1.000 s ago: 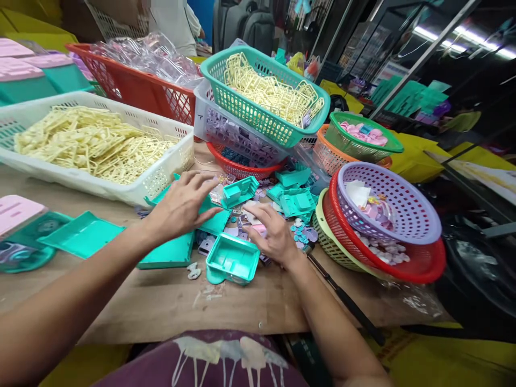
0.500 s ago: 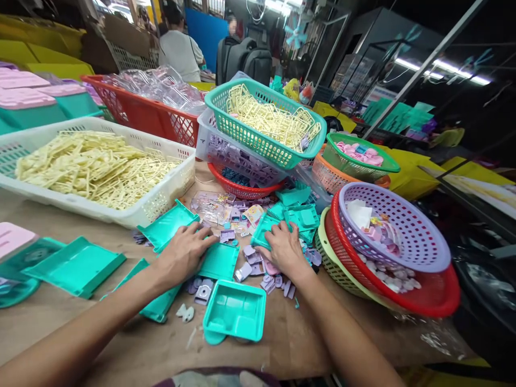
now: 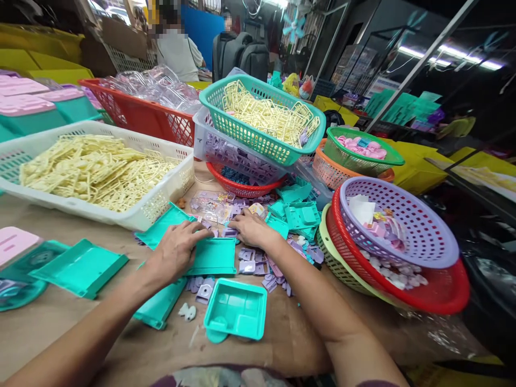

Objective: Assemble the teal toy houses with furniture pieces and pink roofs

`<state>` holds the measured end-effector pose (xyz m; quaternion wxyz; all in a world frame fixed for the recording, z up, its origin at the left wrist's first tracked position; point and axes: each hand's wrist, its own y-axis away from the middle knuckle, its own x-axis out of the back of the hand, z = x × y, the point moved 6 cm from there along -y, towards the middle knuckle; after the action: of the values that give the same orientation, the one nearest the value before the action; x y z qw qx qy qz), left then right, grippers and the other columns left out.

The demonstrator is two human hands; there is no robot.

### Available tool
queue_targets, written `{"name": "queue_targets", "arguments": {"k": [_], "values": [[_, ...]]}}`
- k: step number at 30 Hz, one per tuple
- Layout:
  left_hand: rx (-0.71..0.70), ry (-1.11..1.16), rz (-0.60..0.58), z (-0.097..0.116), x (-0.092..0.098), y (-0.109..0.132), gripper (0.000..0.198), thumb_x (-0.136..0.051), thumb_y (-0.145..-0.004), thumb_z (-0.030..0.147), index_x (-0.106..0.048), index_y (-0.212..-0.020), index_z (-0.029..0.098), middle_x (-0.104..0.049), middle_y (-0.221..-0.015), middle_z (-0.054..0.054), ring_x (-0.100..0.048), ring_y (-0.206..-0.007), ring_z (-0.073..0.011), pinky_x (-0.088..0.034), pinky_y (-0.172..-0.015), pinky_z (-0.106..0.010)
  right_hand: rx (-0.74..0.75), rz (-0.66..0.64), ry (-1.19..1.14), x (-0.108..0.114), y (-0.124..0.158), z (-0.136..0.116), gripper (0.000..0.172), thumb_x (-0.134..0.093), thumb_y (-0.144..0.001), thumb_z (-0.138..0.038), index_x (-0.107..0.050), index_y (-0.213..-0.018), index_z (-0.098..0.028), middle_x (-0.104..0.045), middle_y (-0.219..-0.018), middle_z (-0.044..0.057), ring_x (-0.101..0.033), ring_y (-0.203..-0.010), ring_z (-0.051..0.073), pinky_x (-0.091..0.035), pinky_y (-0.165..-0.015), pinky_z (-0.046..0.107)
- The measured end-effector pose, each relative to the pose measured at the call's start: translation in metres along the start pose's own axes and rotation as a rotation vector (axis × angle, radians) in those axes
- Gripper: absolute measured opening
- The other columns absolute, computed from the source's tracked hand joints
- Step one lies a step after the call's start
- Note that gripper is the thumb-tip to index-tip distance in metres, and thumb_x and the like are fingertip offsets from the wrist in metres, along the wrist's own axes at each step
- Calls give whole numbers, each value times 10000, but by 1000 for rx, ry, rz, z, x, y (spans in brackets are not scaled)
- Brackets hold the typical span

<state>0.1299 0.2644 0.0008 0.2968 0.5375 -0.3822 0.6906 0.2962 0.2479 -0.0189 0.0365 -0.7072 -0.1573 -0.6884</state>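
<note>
My left hand (image 3: 177, 250) is closed at the left end of a flat teal plastic panel (image 3: 215, 257), its fingers bent and pointing right. To the right, my right hand (image 3: 252, 228) reaches over a pile of small purple plastic parts (image 3: 252, 260). Its fingers are drawn together by a purple piece (image 3: 229, 233); whether they pinch it is hidden. Another teal panel (image 3: 165, 226) lies behind my left hand, and a teal piece (image 3: 161, 303) lies under that forearm. Nearest my body sits a shallow teal tray (image 3: 236, 309), with a small white piece (image 3: 187, 312) to its left.
A white basket (image 3: 133, 217) of pale yellow parts stands at left. A teal basket (image 3: 258, 145) is stacked at the back. Purple (image 3: 427, 231) and red baskets (image 3: 447, 290) stand at right. More teal parts (image 3: 302, 215) lie beyond my right hand. A person (image 3: 175, 54) is in the background.
My right hand has left the teal part on the right and moved left to the purple pieces. My left hand has shifted slightly left, its fingers more bent.
</note>
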Motion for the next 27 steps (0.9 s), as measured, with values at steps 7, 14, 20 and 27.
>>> {"name": "queue_targets", "arguments": {"k": [7, 14, 20, 27], "values": [[54, 32, 38, -12, 1, 3, 451, -380, -821, 84, -673, -1130, 230, -664, -1131, -80, -589, -1043, -299, -449, -853, -455, -159, -43, 27, -6, 23, 24, 269, -665, -836, -293, -669, -1034, -110, -633, -1084, 165, -582, -1050, 313, -492, -859, 427], [95, 173, 168, -17, 4, -9, 409, -383, -837, 135, -643, -1152, 154, -643, -1179, -116, -586, -1093, -279, -478, -954, -466, 73, 94, -44, 1, 6, -3, 360, -526, -962, -350, -556, -1302, -234, -562, -1271, 75, -456, -1201, 235, -430, -958, 363], [154, 345, 241, -39, 17, 2, 382, -404, -812, 129, -648, -1107, 140, -657, -1147, -109, -608, -1108, -255, -473, -1017, -441, -59, 74, 69, -4, 7, 10, 254, -485, -965, -264, -699, -987, -127, -612, -1103, 151, -468, -1132, 299, -407, -953, 471], [249, 492, 282, -36, 13, 22, 459, -410, -685, 18, -643, -1061, 140, -694, -1100, -95, -622, -1083, -201, -484, -1012, -403, 301, 145, -271, -9, 7, -25, 392, -479, -965, -224, -560, -1338, -313, -581, -1254, 92, -519, -1161, 240, -421, -995, 414]]}}
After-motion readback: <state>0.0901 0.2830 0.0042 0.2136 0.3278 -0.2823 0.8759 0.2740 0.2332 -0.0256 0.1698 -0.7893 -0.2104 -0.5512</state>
